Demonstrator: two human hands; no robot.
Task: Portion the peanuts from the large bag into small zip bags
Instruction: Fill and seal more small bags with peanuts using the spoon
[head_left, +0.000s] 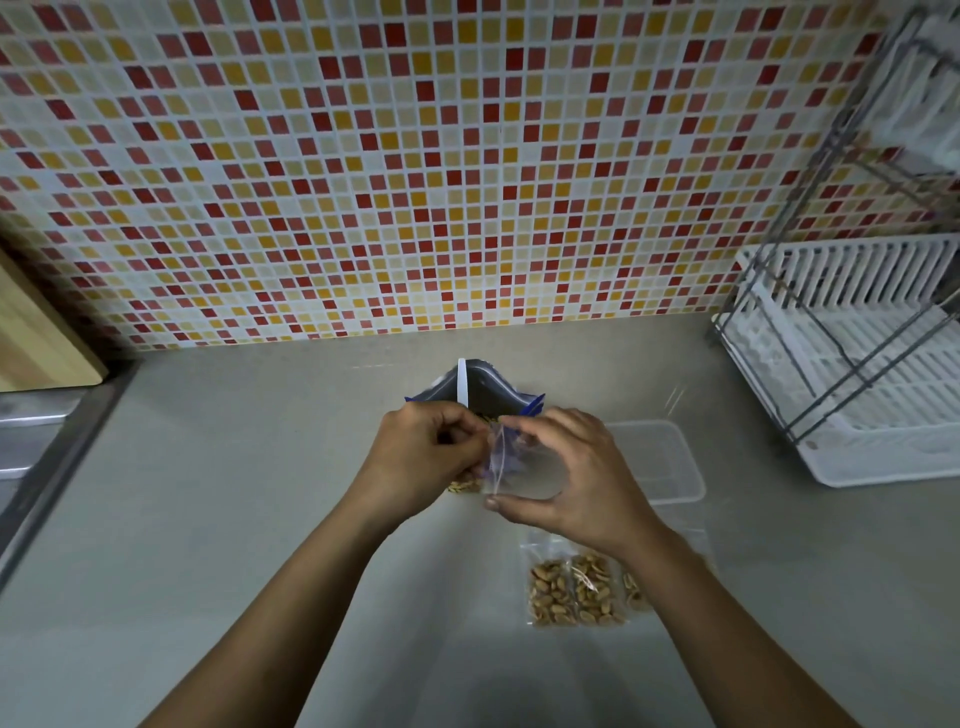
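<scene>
Now | left hand (421, 457), right hand (569, 480) pinch zip bag (524, 470), seemingly empty | large bag (491, 387) just behind

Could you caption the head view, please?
Left hand and right hand pinch a small zip bag before the large bag; filled bags lie nearby.

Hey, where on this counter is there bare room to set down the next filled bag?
Widest bare patch: counter between the sink edge and the left hand. A bare strip also runs between the tiled wall and the large bag. Crowded on the right: clear tub, filled bags, dish rack.
</scene>
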